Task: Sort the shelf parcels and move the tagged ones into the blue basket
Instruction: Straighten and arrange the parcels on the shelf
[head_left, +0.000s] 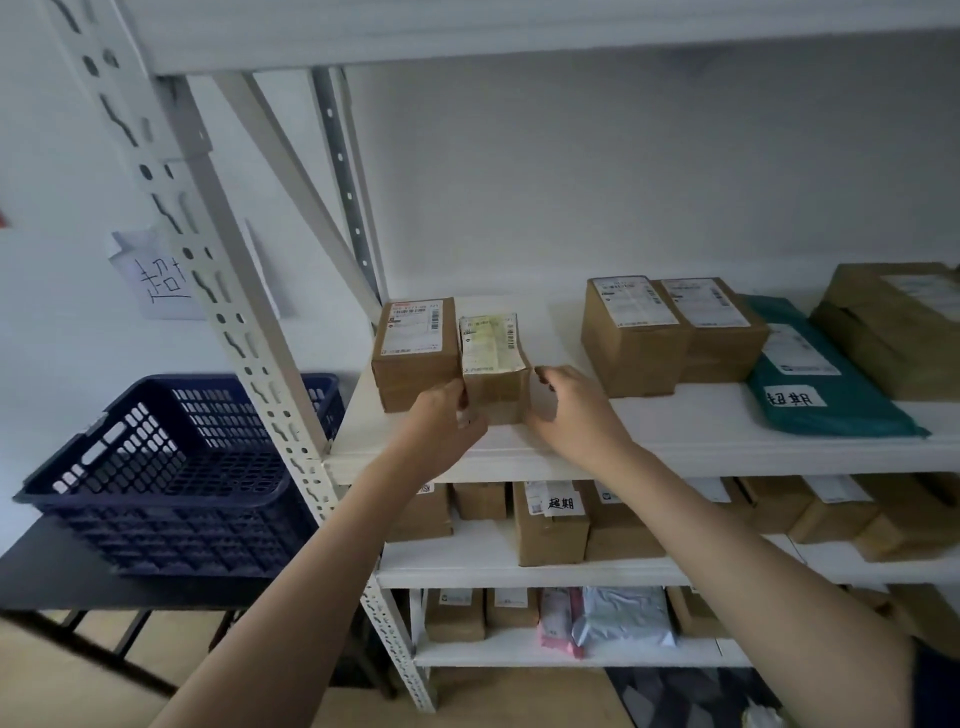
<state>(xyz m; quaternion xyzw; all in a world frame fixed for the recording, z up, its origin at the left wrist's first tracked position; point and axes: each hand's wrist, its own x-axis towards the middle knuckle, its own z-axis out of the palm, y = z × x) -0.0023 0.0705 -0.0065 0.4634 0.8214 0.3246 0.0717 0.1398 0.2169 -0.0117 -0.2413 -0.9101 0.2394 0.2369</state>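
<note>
A: Where was the parcel when you reached in?

B: The small box (493, 364) stood on the top shelf board (675, 431), straight ahead of you, touching a second box (415, 353) on its left. Your left hand (441, 421) pinched its near left corner; your right hand (566, 410) hung just beside its right face, fingers loosely curled and holding nothing.

A: And its long axis?

B: It ran away from you, front to back, so I judged a straight pull toward you would suit.

A: Room to move?

B: Bare board lay to its right. The blue basket (171, 467) sat lower left, beyond the shelf upright (249, 332), nearer your left hand. I could see no handwritten tag on this box, unlike the green mailer (821, 384).
</note>
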